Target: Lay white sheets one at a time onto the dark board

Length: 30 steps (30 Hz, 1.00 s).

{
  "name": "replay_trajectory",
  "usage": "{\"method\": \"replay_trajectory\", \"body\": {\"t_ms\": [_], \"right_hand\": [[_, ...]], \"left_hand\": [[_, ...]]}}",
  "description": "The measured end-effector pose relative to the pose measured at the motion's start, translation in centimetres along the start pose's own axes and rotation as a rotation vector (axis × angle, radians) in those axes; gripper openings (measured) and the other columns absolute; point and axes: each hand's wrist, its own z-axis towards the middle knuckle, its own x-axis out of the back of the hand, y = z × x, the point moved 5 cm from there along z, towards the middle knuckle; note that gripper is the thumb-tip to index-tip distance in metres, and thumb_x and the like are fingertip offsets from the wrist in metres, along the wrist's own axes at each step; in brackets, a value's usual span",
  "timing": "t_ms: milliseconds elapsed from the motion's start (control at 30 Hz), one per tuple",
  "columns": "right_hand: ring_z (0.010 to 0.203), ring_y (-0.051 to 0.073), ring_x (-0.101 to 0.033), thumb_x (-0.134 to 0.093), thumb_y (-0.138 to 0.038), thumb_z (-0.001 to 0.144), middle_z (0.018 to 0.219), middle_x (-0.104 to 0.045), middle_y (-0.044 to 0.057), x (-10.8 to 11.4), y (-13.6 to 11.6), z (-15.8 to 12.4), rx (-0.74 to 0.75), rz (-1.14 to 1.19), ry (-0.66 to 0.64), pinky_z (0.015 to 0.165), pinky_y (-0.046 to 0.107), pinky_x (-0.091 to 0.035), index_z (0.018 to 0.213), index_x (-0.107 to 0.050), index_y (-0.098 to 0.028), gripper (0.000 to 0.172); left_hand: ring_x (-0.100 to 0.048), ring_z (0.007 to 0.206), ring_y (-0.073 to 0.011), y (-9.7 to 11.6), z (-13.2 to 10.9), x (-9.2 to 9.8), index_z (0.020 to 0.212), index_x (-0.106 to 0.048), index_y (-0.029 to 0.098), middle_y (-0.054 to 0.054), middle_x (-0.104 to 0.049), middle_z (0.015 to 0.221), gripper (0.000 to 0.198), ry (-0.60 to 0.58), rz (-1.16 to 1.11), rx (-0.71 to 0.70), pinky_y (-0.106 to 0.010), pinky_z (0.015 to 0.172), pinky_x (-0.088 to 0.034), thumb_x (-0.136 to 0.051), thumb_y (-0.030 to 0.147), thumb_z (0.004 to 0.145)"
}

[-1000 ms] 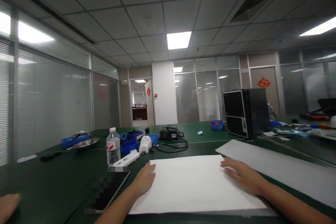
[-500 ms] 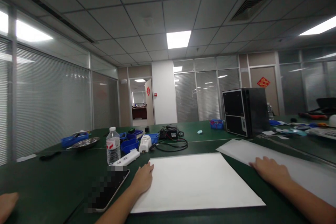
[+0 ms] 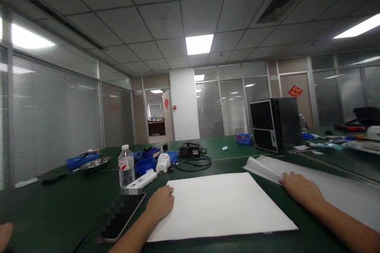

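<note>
A white sheet (image 3: 225, 205), squarish and flat, lies on the green table in front of me. My left hand (image 3: 160, 203) is at its left edge, fingers bent and closed on the margin. To the right lies a long whitish, slightly see-through sheet (image 3: 332, 189). My right hand (image 3: 301, 188) is closed on its near edge, and its far left corner curls up. The fingertips under that edge are partly hidden. Left of my left hand lies a dark-screened phone (image 3: 126, 213), partly blurred out by blocks.
A water bottle (image 3: 126, 168), a white slim device (image 3: 141, 180), blue bins (image 3: 145, 165) and a black adapter with cables (image 3: 190, 150) stand beyond the sheet. A black computer case (image 3: 274, 124) is at back right. Another person's hand (image 3: 5, 234) shows at the left edge.
My right hand has drawn slightly left, and the see-through sheet's left corner has curled up more. The other person's hand has slipped further out of view. The view has shifted slightly.
</note>
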Motion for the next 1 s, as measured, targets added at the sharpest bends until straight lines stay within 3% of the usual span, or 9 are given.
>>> {"method": "replay_trajectory", "body": {"t_ms": [167, 300, 400, 567, 767, 867, 1000], "right_hand": [[0.097, 0.035, -0.066, -0.031, -0.040, 0.101, 0.107, -0.069, 0.022, 3.3, -3.1, -0.6, 0.133, 0.107, 0.107, 0.086, 0.055, -0.050, 0.108, -0.068, -0.010, 0.047], [0.110, 0.033, -0.064, -0.031, -0.052, 0.100, 0.121, -0.069, 0.016, 6.0, -8.1, -2.7, 0.378, 0.225, 0.111, 0.100, 0.052, -0.046, 0.124, -0.066, -0.018, 0.054], [0.121, 0.028, -0.061, -0.038, -0.060, 0.098, 0.132, -0.067, 0.008, 7.3, -11.8, -5.6, 0.536, 0.305, 0.056, 0.108, 0.045, -0.045, 0.132, -0.064, -0.028, 0.054], [0.120, 0.027, -0.062, -0.048, -0.063, 0.093, 0.130, -0.069, 0.005, 8.0, -15.8, -9.5, 0.725, 0.528, -0.209, 0.107, 0.043, -0.047, 0.127, -0.068, -0.035, 0.048], [0.111, 0.031, -0.065, -0.038, -0.061, 0.096, 0.120, -0.073, 0.010, 7.0, -13.6, -6.8, 0.547, 0.458, -0.088, 0.103, 0.050, -0.046, 0.117, -0.073, -0.026, 0.054], [0.096, 0.033, -0.068, -0.036, -0.061, 0.095, 0.105, -0.076, 0.014, 6.2, -12.2, -5.7, 0.498, 0.415, -0.094, 0.092, 0.053, -0.049, 0.104, -0.077, -0.022, 0.057], [0.096, 0.031, -0.068, -0.036, -0.062, 0.096, 0.104, -0.076, 0.013, 6.2, -12.7, -6.4, 0.519, 0.414, -0.121, 0.091, 0.049, -0.050, 0.106, -0.077, -0.022, 0.058]], "left_hand": [[-0.064, 0.112, -0.0227, -0.4, 0.0, 0.0, 0.121, -0.063, 0.020, -0.007, -0.065, 0.128, 0.030, 0.034, -0.007, 0.002, -0.047, 0.097, -0.054, -0.063, 0.038, 0.097], [-0.063, 0.115, -0.0235, -0.4, 0.0, -0.1, 0.122, -0.063, 0.020, -0.007, -0.064, 0.130, 0.031, 0.058, -0.019, -0.007, -0.048, 0.098, -0.053, -0.063, 0.038, 0.096], [-0.063, 0.115, -0.0236, -0.3, 0.0, -0.1, 0.123, -0.062, 0.020, -0.007, -0.063, 0.132, 0.032, 0.055, -0.029, -0.021, -0.048, 0.098, -0.053, -0.063, 0.038, 0.096], [-0.064, 0.114, -0.0237, -0.3, 0.0, 0.1, 0.125, -0.061, 0.020, -0.007, -0.062, 0.132, 0.034, 0.051, -0.044, -0.003, -0.047, 0.097, -0.054, -0.064, 0.038, 0.096], [-0.062, 0.117, -0.0245, -0.1, 0.0, 0.0, 0.125, -0.062, 0.021, -0.007, -0.062, 0.133, 0.035, 0.035, -0.087, 0.006, -0.049, 0.100, -0.052, -0.063, 0.041, 0.096], [-0.060, 0.121, -0.0257, 0.0, -0.1, 0.0, 0.122, -0.063, 0.020, -0.009, -0.063, 0.134, 0.039, 0.001, -0.114, 0.012, -0.050, 0.106, -0.046, -0.058, 0.049, 0.097], [-0.051, 0.136, -0.0300, -0.1, -0.2, -0.2, 0.123, -0.065, 0.017, -0.015, -0.056, 0.145, 0.056, -0.034, -0.143, 0.032, -0.039, 0.116, -0.034, -0.048, 0.062, 0.094]]}}
